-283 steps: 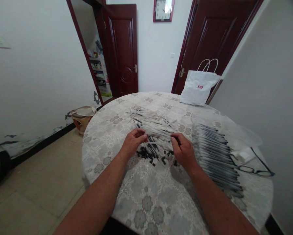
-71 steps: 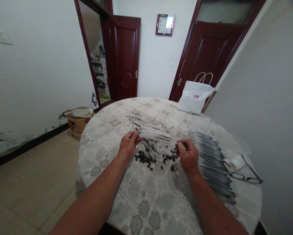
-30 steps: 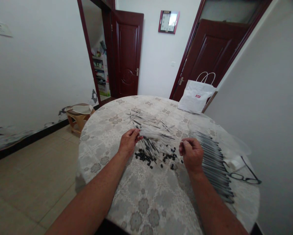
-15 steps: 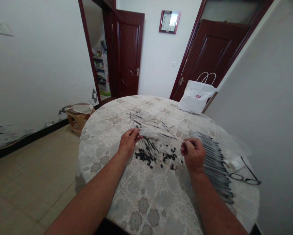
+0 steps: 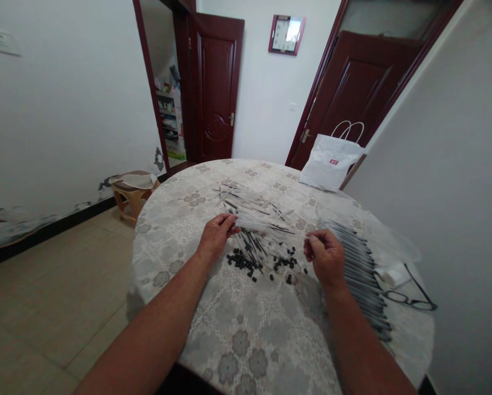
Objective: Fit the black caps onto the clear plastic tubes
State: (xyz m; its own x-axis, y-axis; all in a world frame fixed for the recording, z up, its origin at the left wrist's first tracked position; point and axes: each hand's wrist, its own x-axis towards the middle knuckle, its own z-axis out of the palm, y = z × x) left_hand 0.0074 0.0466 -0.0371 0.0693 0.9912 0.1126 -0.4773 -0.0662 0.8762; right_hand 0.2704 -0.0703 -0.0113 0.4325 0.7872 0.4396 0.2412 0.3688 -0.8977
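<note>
My left hand point(image 5: 218, 235) is at the left side of a heap of pen parts, thumb and fingers pinched on the end of a clear pen barrel point(image 5: 249, 222). Thin black pen refills point(image 5: 252, 244) lie just beyond its fingertips, among more clear tubes. Small black pen caps point(image 5: 241, 260) are scattered on the near side of the heap. To the right, my right hand point(image 5: 324, 253) is closed in a pinch above the cloth. A thin pale tip pokes out from its fingers; the rest is hidden. Beside it lies a long row of grey-black pens point(image 5: 361, 269).
A flowered cloth covers the round table point(image 5: 241, 318). Eyeglasses point(image 5: 410, 299) and a small white roll point(image 5: 396, 276) lie at the right, near clear plastic film point(image 5: 397, 241). A white paper bag point(image 5: 330, 162) stands at the back right. A stool point(image 5: 133, 195) is on the floor at left.
Both hands stay almost where they were, still pinched. More of the thin pale tip shows at my right fingers. The view has shifted very slightly.
</note>
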